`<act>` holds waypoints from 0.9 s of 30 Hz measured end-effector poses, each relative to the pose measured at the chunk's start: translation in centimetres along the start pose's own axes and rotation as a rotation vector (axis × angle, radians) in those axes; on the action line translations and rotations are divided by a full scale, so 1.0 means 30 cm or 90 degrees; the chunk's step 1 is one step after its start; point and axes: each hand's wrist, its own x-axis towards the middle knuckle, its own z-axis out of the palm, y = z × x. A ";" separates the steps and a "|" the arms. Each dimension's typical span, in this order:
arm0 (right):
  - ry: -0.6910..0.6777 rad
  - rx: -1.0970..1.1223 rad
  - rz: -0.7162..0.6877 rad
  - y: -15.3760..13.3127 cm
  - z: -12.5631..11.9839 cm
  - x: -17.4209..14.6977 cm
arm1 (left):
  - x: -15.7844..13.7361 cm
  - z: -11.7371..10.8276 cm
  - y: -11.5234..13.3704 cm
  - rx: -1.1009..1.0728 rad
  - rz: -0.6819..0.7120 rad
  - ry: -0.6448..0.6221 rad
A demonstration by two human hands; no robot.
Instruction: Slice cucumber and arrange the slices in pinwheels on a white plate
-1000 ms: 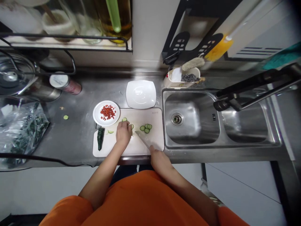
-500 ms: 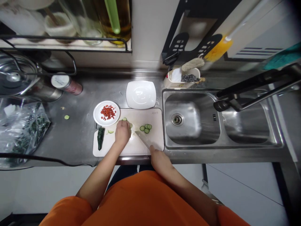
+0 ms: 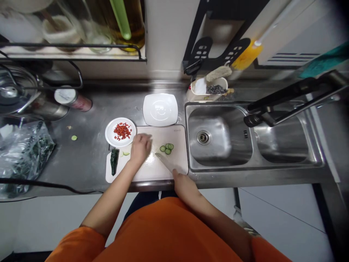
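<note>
My right hand [image 3: 185, 185] grips a kitchen knife [image 3: 164, 162] by its handle, the blade lying low over the white cutting board [image 3: 177, 134] and pointing up and left. Above the board's left half is my left hand [image 3: 140, 148], its fingers curled and somewhat blurred; what they hold is hidden. Several cucumber slices [image 3: 167, 148] form a small cluster right of the knife tip. A dark green piece of cucumber [image 3: 113, 162] lies at the board's left end, with pale cucumber scraps [image 3: 125, 154] between it and my left hand.
Behind the board stand a round plate [image 3: 111, 126] of small red berries and a white squarish dish [image 3: 160, 109]. A double sink [image 3: 222, 136] with a black faucet adjoins on the right. Left are a plastic bag of greens [image 3: 27, 156], a jar [image 3: 73, 99] and a cucumber end [image 3: 74, 138].
My left hand has lifted and its fingers have swung a little to the right. The cucumber slices beside its fingertips no longer show. The knife has stayed almost in place.
</note>
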 end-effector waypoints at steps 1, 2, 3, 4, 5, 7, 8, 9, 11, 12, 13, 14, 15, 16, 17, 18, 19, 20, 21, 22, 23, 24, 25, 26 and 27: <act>-0.002 -0.004 0.001 0.003 -0.003 -0.006 | -0.001 0.014 0.013 -0.043 0.032 -0.051; -0.005 -0.008 0.003 0.006 -0.006 -0.012 | -0.002 0.028 0.024 -0.075 0.062 -0.105; -0.008 -0.011 0.003 0.009 -0.008 -0.018 | -0.002 0.042 0.035 -0.097 0.087 -0.153; -0.011 -0.013 0.002 0.014 -0.009 -0.023 | -0.001 0.055 0.044 -0.109 0.107 -0.191; -0.013 -0.015 0.003 0.018 -0.009 -0.028 | -0.001 0.065 0.051 -0.114 0.120 -0.216; -0.016 -0.013 0.005 0.028 -0.005 -0.034 | 0.002 0.078 0.061 -0.118 0.131 -0.236; -0.016 -0.011 0.005 0.033 -0.002 -0.035 | 0.003 0.080 0.064 -0.121 0.131 -0.242; -0.018 -0.008 0.006 0.037 0.001 -0.036 | 0.005 0.079 0.067 -0.123 0.128 -0.245; -0.020 -0.003 0.006 0.041 0.007 -0.037 | 0.009 0.074 0.071 -0.124 0.121 -0.255; -0.020 -0.003 0.005 0.042 0.009 -0.037 | 0.012 0.071 0.072 -0.123 0.120 -0.260; -0.020 -0.002 0.005 0.043 0.010 -0.037 | 0.013 0.068 0.073 -0.120 0.120 -0.261; -0.020 -0.002 0.006 0.043 0.009 -0.037 | 0.015 0.065 0.074 -0.118 0.121 -0.262; -0.020 -0.001 0.007 0.043 0.009 -0.037 | 0.016 0.064 0.074 -0.115 0.126 -0.264; -0.020 0.000 0.009 0.043 0.008 -0.037 | 0.016 0.063 0.073 -0.113 0.131 -0.268; -0.022 0.000 0.011 0.044 0.007 -0.037 | 0.016 0.063 0.072 -0.111 0.134 -0.273; -0.022 0.000 0.011 0.045 0.006 -0.036 | 0.015 0.064 0.072 -0.110 0.135 -0.276; -0.022 -0.002 0.010 0.046 0.006 -0.035 | 0.015 0.065 0.071 -0.109 0.133 -0.277; -0.021 -0.004 0.009 0.046 0.005 -0.034 | 0.015 0.065 0.071 -0.110 0.129 -0.275; -0.020 -0.006 0.007 0.046 0.005 -0.033 | 0.014 0.066 0.070 -0.110 0.124 -0.272; -0.017 -0.008 0.006 0.046 0.004 -0.033 | 0.015 0.067 0.071 -0.110 0.119 -0.270; -0.015 -0.010 0.007 0.046 0.003 -0.033 | 0.015 0.067 0.071 -0.110 0.117 -0.270; -0.013 -0.011 0.007 0.045 0.002 -0.033 | 0.015 0.068 0.071 -0.108 0.116 -0.275; -0.014 -0.013 0.008 0.044 0.000 -0.034 | 0.016 0.068 0.071 -0.105 0.116 -0.280; -0.014 -0.014 0.007 0.042 -0.002 -0.034 | 0.016 0.068 0.071 -0.104 0.115 -0.285; -0.015 -0.014 0.007 0.041 -0.005 -0.035 | 0.015 0.068 0.070 -0.104 0.114 -0.289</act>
